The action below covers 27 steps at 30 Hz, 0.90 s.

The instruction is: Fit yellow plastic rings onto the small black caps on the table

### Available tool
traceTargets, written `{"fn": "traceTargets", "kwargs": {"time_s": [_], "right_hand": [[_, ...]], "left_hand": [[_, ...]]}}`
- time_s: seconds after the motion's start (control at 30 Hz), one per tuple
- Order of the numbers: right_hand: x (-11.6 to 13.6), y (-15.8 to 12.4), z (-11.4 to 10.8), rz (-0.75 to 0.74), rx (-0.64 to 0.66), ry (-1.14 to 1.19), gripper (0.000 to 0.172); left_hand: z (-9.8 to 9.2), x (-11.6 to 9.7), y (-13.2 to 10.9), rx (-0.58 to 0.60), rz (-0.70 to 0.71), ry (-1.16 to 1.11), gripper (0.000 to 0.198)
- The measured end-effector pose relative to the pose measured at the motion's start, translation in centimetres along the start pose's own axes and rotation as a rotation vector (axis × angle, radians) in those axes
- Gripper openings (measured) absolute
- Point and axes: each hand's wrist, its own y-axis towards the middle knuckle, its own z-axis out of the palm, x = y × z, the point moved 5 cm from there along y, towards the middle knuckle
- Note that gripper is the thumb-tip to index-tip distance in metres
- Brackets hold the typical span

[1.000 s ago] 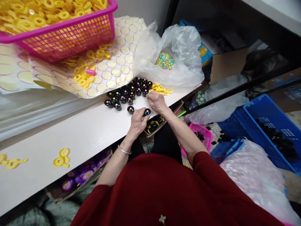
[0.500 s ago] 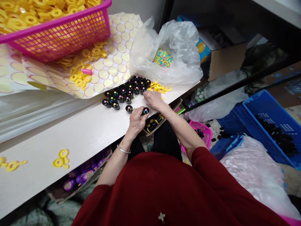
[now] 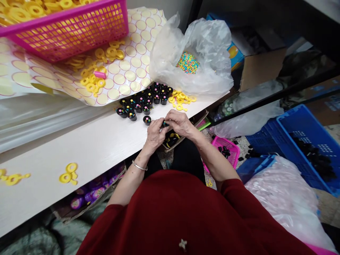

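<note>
**Entry: small black cup, pinched between two hands at the table edge**

Holding. The left hand [image 3: 154, 134] is gripping the black cup [image 3: 165, 123] from the side, fingers curled tight around it. The right hand [image 3: 180, 121] is closing over its top, fingertips pinched together at the rim. Whether anything small is lying under those fingertips cannot be told. The cup is sitting at the near edge of the white table [image 3: 87, 148]; whether it is resting on the surface or lifted just clear cannot be told either.

Risks, as judged. The cup is being worked right at the edge, so a slip of either grip would likely be sending it and any loose fill down into the cardboard tray [image 3: 174, 139] below. Tilting it while pressing on the top could be spilling the contents. The left hand is working near the lone cup [image 3: 147, 120], and a sideways sweep could be knocking that over.

Surroundings. A cluster of filled cups [image 3: 145, 101] is standing just beyond the hands, with loose yellow rings [image 3: 181, 99] beside it. Behind them a clear bag [image 3: 209, 46] is gaping open on coloured beads [image 3: 187, 62]. A sticker sheet [image 3: 127, 67] is spreading out under a pink basket [image 3: 79, 33] holding more rings. A blue crate [image 3: 305, 141] is resting on the floor to the right. The lone cup is the only thing standing between the left hand and the cluster.
</note>
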Motion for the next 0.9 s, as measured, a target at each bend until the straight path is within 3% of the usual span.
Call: {"fn": "traceTargets", "kwargs": {"time_s": [0.23, 0.47, 0.73, 0.9], "right_hand": [[0.4, -0.4, -0.3, 0.083, 0.081, -0.085, 0.02], [-0.1, -0.5, 0.0, 0.105, 0.022, -0.115, 0.017], [-0.5, -0.5, 0.4, 0.35, -0.166, 0.054, 0.012], [-0.9, -0.4, 0.2, 0.386, -0.173, 0.146, 0.01]], "left_hand": [[0.0, -0.2, 0.0, 0.016, -0.01, -0.001, 0.024], [0.0, 0.0, 0.1, 0.034, -0.017, 0.012, 0.023], [0.3, 0.5, 0.0, -0.004, 0.017, 0.025, 0.021], [0.1, 0.5, 0.1, -0.011, 0.036, 0.006, 0.026]]}}
